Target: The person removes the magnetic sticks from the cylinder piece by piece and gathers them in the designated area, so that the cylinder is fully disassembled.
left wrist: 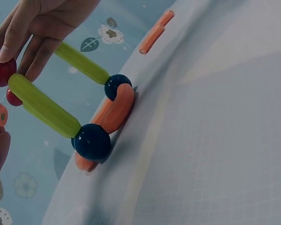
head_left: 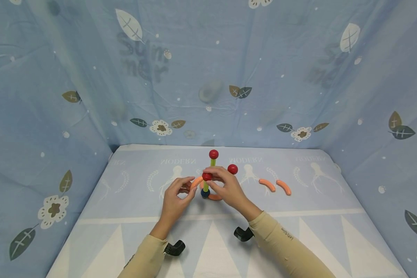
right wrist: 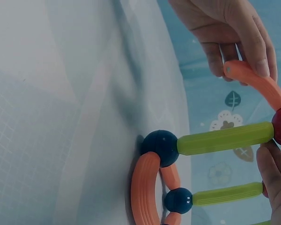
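left hand (head_left: 175, 199) pinches a curved orange rod (head_left: 196, 182) against a red ball (head_left: 207, 176), right hand (head_left: 229, 190) grips that ball atop an upright green rod (head_left: 206, 187), blue ball (head_left: 205, 193) beneath, nearer the tabletop's (head_left: 125, 204) far edge, two loose orange rods (head_left: 266, 185) toward its right edge

Counts, by kind: red balls (head_left: 213, 154), 3 in head view; blue balls (right wrist: 160, 148), 2 clear in each wrist view, only 1 plain in head view; green rods (right wrist: 225, 138), 2 clear in R wrist view, plus tip of a 3rd at bottom edge; curved orange rods (head_left: 283, 187), min. 6 over all views, i.e. 3 at base, 1 held, 2 loose; hands, 2, viz. L hand (head_left: 175, 197) & R hand (head_left: 229, 188); tan sleeves (head_left: 292, 247), 2; black curved fittings (head_left: 175, 248), 2; white flower prints (head_left: 161, 127), head view, 3 whole, 2 cut by frame.
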Demonstrator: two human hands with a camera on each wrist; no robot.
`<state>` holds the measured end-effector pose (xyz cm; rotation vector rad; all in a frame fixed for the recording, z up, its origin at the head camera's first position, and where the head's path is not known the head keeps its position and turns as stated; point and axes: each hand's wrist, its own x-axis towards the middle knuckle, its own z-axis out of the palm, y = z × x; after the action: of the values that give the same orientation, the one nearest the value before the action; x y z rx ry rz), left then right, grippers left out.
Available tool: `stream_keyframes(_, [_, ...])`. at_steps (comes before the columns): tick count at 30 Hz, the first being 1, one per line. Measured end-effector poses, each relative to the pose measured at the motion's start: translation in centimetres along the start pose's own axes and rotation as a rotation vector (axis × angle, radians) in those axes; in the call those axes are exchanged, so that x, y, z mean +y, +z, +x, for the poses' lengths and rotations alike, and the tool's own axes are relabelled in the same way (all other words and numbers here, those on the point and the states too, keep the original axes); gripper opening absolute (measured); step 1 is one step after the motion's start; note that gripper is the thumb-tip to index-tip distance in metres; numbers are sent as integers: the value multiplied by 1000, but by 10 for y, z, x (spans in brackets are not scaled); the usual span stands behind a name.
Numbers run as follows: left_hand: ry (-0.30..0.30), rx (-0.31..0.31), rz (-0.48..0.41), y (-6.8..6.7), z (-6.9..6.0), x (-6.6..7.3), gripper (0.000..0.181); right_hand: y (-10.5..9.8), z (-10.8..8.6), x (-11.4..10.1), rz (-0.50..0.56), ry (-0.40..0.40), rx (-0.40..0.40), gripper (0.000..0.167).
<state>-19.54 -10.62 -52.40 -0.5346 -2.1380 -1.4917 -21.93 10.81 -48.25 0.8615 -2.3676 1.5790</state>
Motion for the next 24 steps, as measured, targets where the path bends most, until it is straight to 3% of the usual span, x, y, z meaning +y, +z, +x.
stream_keyframes(7, [19,10,-3,1,1,0,36,0,0,-1,9,-6,3,38])
stream_keyframes(16, [-27,-2,36,3,5,4,39,0,1,-1,-14,13,3,34])
stream_keyframes(24, [8,17,64,5,9,7,29,-1,1,-3,-4,19,1,34])
